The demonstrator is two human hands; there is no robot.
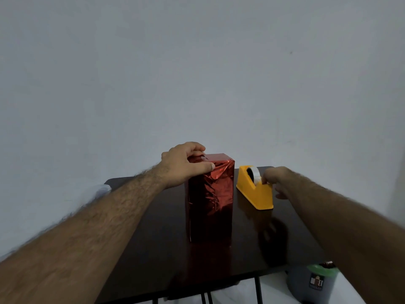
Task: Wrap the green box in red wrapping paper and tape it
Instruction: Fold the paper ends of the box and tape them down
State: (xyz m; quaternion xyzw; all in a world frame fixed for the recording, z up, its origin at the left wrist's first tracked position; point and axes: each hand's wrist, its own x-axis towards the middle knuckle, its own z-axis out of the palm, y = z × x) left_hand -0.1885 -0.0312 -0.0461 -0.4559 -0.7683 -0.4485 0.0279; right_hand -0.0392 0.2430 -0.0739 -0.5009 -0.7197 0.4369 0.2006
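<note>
Upright near mid-table (153,249) — box in red wrapping paper (210,198), green fully covered. Left hand (184,162) clasping its top, fingers curled over far edge, thumb (206,166) pressed on near face. Just beside, on the right — yellow tape dispenser (255,190); right hand (277,179) pinching tape end (264,182) at the cutter. Grey bin (313,284) below the table.
</note>
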